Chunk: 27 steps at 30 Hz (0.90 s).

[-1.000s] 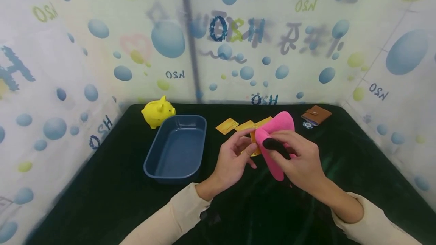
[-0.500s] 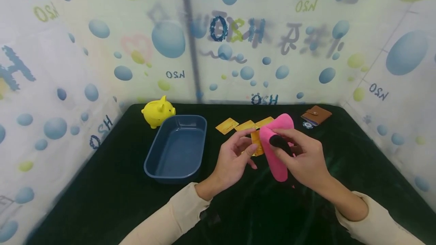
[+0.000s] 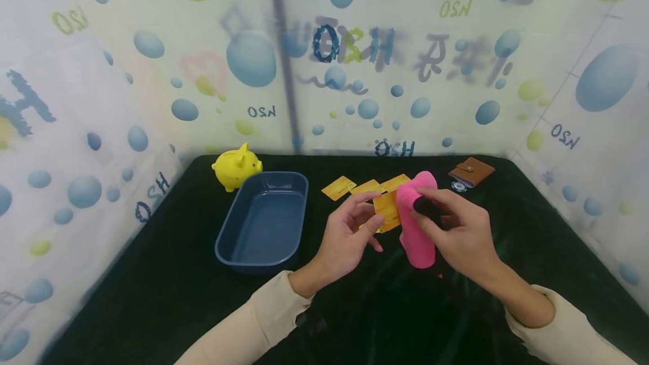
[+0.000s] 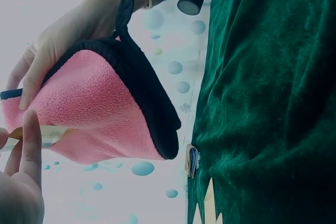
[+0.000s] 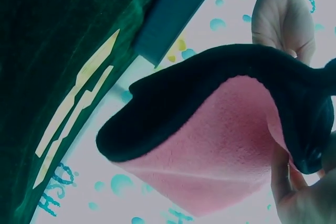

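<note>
In the head view, my left hand pinches a gold card by its left end, between thumb and fingers. My right hand grips a folded pink cloth at the card's right edge. Black trim and a black hanging loop on the cloth show in the left wrist view, where the card lies against the pink pile. The fold of the cloth fills the middle of the right wrist view and hides the card there.
A blue basin stands left, with a yellow piggy bank behind it. Gold cards lie at the back middle. A brown wallet and a poker chip sit back right on the dark green tablecloth.
My right hand has drawn the pink cloth to the right along the card, so more of the card's face shows. My left hand has stayed in place holding the card.
</note>
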Each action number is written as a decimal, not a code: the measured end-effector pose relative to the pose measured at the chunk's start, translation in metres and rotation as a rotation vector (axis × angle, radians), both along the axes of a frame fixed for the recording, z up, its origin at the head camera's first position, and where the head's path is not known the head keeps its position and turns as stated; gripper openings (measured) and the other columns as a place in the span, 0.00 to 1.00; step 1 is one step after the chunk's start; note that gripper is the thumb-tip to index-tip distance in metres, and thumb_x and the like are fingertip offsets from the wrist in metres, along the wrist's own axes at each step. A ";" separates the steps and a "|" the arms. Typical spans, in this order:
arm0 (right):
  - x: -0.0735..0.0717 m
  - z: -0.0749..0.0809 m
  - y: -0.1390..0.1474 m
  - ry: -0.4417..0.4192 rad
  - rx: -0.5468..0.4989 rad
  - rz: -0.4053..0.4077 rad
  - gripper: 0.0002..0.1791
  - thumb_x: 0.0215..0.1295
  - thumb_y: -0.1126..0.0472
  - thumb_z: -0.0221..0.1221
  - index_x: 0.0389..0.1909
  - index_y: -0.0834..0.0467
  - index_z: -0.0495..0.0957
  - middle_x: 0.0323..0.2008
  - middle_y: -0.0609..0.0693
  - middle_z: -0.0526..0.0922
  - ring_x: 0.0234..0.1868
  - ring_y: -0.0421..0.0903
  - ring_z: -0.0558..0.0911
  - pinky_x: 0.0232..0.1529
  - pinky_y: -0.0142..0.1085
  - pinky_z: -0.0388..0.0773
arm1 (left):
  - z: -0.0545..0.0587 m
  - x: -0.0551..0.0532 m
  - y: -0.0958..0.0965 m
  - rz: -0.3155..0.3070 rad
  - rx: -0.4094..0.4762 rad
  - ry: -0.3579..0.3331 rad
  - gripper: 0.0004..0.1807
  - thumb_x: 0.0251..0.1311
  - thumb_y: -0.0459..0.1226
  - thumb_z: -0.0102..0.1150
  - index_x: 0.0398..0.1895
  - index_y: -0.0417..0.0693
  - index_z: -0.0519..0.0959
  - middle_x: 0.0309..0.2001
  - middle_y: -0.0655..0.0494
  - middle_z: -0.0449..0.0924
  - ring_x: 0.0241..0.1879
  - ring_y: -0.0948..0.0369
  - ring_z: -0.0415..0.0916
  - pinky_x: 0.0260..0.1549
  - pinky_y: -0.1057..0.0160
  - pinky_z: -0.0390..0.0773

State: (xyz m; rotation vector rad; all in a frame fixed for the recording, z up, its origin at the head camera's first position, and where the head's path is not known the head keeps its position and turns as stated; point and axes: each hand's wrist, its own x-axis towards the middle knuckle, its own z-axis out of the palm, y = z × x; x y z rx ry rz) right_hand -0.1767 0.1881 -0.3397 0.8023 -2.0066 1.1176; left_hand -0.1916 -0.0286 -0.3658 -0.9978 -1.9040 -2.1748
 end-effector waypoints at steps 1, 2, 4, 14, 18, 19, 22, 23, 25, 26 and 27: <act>0.000 0.000 0.001 0.007 0.001 -0.006 0.28 0.44 0.81 0.69 0.50 0.64 0.82 0.45 0.54 0.87 0.45 0.33 0.85 0.40 0.27 0.81 | 0.001 0.000 0.000 0.000 0.000 0.002 0.20 0.69 0.29 0.55 0.62 0.40 0.70 0.49 0.39 0.81 0.40 0.54 0.82 0.27 0.59 0.85; 0.000 0.000 0.002 0.009 0.004 -0.012 0.28 0.44 0.81 0.70 0.50 0.64 0.82 0.45 0.54 0.87 0.45 0.33 0.85 0.40 0.26 0.81 | 0.001 0.001 -0.001 0.000 -0.001 0.004 0.20 0.69 0.29 0.56 0.62 0.40 0.70 0.49 0.38 0.81 0.40 0.53 0.82 0.27 0.60 0.85; 0.000 0.000 0.003 0.010 0.013 -0.027 0.28 0.44 0.80 0.70 0.50 0.64 0.82 0.45 0.55 0.87 0.45 0.32 0.84 0.40 0.26 0.81 | 0.002 0.001 -0.001 0.002 -0.002 0.012 0.20 0.68 0.29 0.56 0.62 0.39 0.70 0.49 0.38 0.81 0.39 0.51 0.82 0.27 0.60 0.85; -0.008 -0.001 0.013 0.003 0.030 -0.081 0.29 0.43 0.80 0.71 0.51 0.64 0.82 0.43 0.58 0.86 0.45 0.27 0.82 0.39 0.22 0.79 | 0.002 0.002 -0.007 0.002 0.009 0.062 0.20 0.69 0.29 0.56 0.62 0.38 0.69 0.50 0.37 0.81 0.41 0.47 0.82 0.28 0.59 0.85; -0.012 -0.004 0.019 -0.053 -0.002 -0.084 0.29 0.46 0.81 0.70 0.53 0.63 0.82 0.44 0.58 0.86 0.44 0.27 0.83 0.37 0.21 0.79 | 0.003 0.001 -0.011 0.002 0.005 0.080 0.20 0.68 0.27 0.55 0.62 0.37 0.69 0.51 0.36 0.80 0.43 0.47 0.83 0.27 0.60 0.85; -0.013 -0.004 0.021 -0.070 -0.015 -0.079 0.29 0.46 0.81 0.69 0.53 0.63 0.81 0.44 0.58 0.86 0.44 0.28 0.83 0.37 0.22 0.79 | 0.003 0.001 -0.011 0.003 0.005 0.083 0.20 0.68 0.27 0.55 0.62 0.37 0.69 0.52 0.36 0.80 0.43 0.47 0.83 0.27 0.60 0.85; -0.013 -0.004 0.025 -0.102 -0.042 -0.076 0.28 0.49 0.81 0.68 0.54 0.63 0.81 0.46 0.51 0.85 0.43 0.30 0.84 0.36 0.23 0.80 | 0.004 0.000 -0.013 0.015 0.005 0.078 0.20 0.67 0.26 0.56 0.61 0.36 0.69 0.52 0.35 0.81 0.43 0.46 0.83 0.27 0.60 0.85; -0.013 -0.004 0.027 -0.105 -0.046 -0.074 0.28 0.50 0.80 0.68 0.54 0.63 0.81 0.46 0.48 0.85 0.43 0.31 0.84 0.36 0.24 0.80 | 0.005 0.000 -0.013 0.026 0.003 0.075 0.20 0.67 0.26 0.56 0.60 0.36 0.69 0.51 0.36 0.81 0.43 0.47 0.83 0.27 0.61 0.85; -0.013 -0.004 0.029 -0.111 -0.055 -0.074 0.27 0.51 0.79 0.68 0.55 0.62 0.80 0.47 0.43 0.84 0.43 0.32 0.85 0.36 0.25 0.81 | 0.006 -0.001 -0.013 0.050 -0.007 0.069 0.19 0.66 0.26 0.57 0.60 0.36 0.70 0.50 0.36 0.81 0.41 0.48 0.83 0.27 0.62 0.85; -0.013 -0.003 0.030 -0.112 -0.056 -0.075 0.27 0.52 0.79 0.68 0.55 0.62 0.80 0.47 0.40 0.84 0.43 0.32 0.85 0.36 0.26 0.81 | 0.006 -0.001 -0.014 0.060 -0.014 0.064 0.19 0.66 0.26 0.57 0.59 0.36 0.70 0.50 0.36 0.81 0.40 0.48 0.83 0.28 0.62 0.85; -0.013 -0.003 0.031 -0.112 -0.057 -0.074 0.27 0.53 0.78 0.68 0.55 0.62 0.80 0.47 0.39 0.84 0.43 0.32 0.85 0.36 0.27 0.82 | 0.007 -0.001 -0.014 0.068 -0.019 0.056 0.19 0.66 0.26 0.57 0.59 0.35 0.70 0.49 0.37 0.81 0.39 0.49 0.83 0.28 0.63 0.84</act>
